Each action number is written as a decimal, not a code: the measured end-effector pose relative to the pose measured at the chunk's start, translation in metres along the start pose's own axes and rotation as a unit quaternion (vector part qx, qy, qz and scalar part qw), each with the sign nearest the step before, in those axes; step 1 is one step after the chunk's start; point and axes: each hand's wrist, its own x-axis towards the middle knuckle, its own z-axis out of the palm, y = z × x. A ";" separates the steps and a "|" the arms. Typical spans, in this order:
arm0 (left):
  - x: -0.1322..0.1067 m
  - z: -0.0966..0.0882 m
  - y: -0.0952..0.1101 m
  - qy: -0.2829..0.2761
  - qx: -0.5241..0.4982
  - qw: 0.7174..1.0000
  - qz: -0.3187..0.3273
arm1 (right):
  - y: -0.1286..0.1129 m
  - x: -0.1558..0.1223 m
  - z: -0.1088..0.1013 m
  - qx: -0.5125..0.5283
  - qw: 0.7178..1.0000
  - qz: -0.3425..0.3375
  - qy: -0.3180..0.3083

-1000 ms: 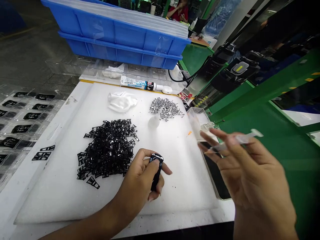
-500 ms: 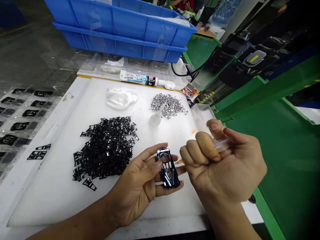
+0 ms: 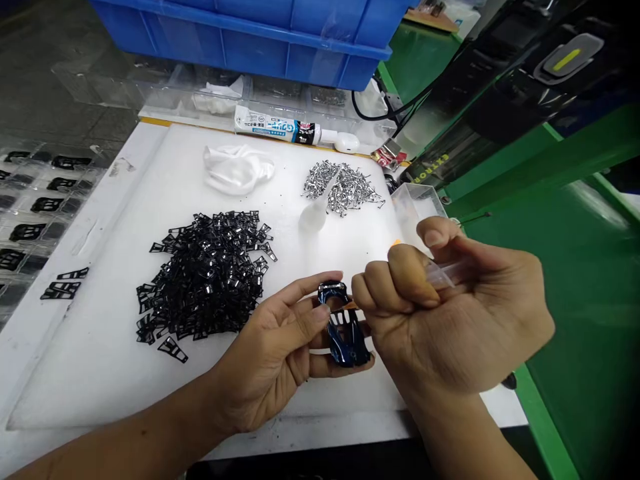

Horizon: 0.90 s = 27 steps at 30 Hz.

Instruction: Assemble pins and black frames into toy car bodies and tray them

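Observation:
My left hand (image 3: 275, 347) grips a dark blue toy car body shell (image 3: 347, 345) between thumb and fingers, with its open windows facing up. Closed around a clear plastic syringe (image 3: 441, 275), my right hand (image 3: 445, 320) covers most of it. An orange dispensing tip (image 3: 349, 306) sticks out from under its fingers and reaches over the shell's upper opening; whether it touches is too small to tell. To the left lies a heap of glossy black plastic frames (image 3: 205, 280).
Beyond the hands are a white dropper bulb (image 3: 313, 215), a pile of small silver parts (image 3: 345, 187), a crumpled white cloth (image 3: 237, 170) and a glue tube (image 3: 275, 127). Blue bins (image 3: 240, 40) stand behind. Black parts in clear trays (image 3: 30, 230) lie at left, a green frame (image 3: 550, 220) at right.
The orange tip has moved from the shell's right edge to over its upper opening. The shell has tilted slightly in my left hand. The view has shifted down a little.

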 end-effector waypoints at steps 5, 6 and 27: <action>0.000 0.000 0.001 -0.009 0.006 1.000 0.003 | 0.001 0.000 0.002 -0.030 0.999 -0.009 0.019; 0.000 0.000 0.001 -0.010 0.005 1.000 0.003 | 0.001 0.000 0.002 -0.032 0.999 -0.010 0.020; 0.001 -0.001 -0.001 -0.025 -0.005 0.999 0.021 | 0.002 -0.001 0.004 -0.018 0.995 -0.070 0.070</action>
